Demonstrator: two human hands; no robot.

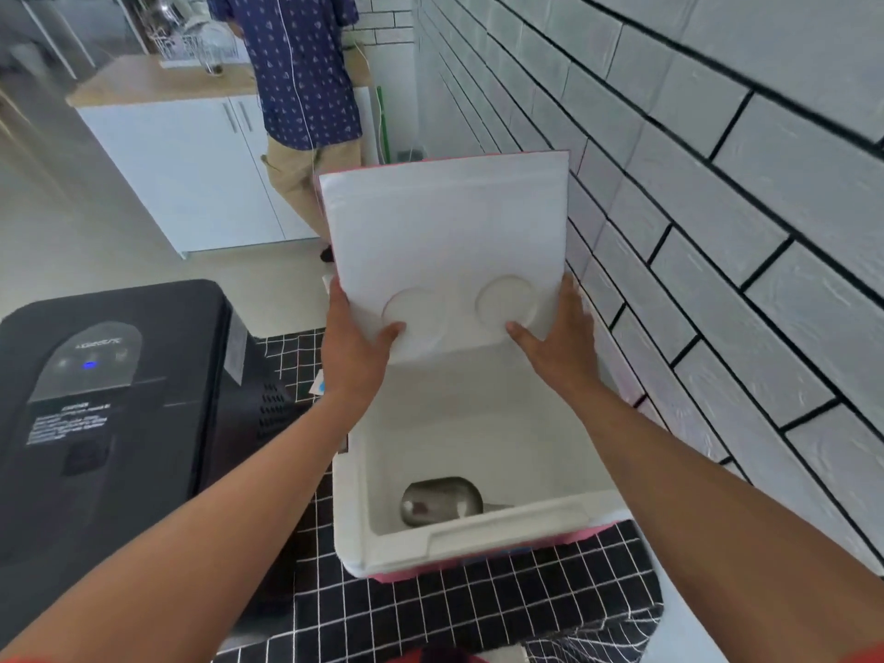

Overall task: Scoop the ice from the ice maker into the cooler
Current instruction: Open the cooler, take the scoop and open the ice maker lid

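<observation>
A pink cooler (478, 533) with a white inside stands on a black checked cloth, right of centre. Its lid (445, 232) is lifted upright, white underside toward me, with two round recesses. My left hand (354, 337) grips the lid's left lower edge and my right hand (555, 332) grips its right lower edge. A metal scoop (440, 502) lies on the cooler's bottom near the front wall. No ice shows in the cooler. The black ice maker (110, 399) stands to the left with its lid down and a blue light on top.
A white brick wall (717, 232) runs close along the cooler's right side. The black checked cloth (478, 610) covers the counter. Behind, a person in a blue patterned shirt (301, 64) stands at a white cabinet (191, 160) with a dish rack.
</observation>
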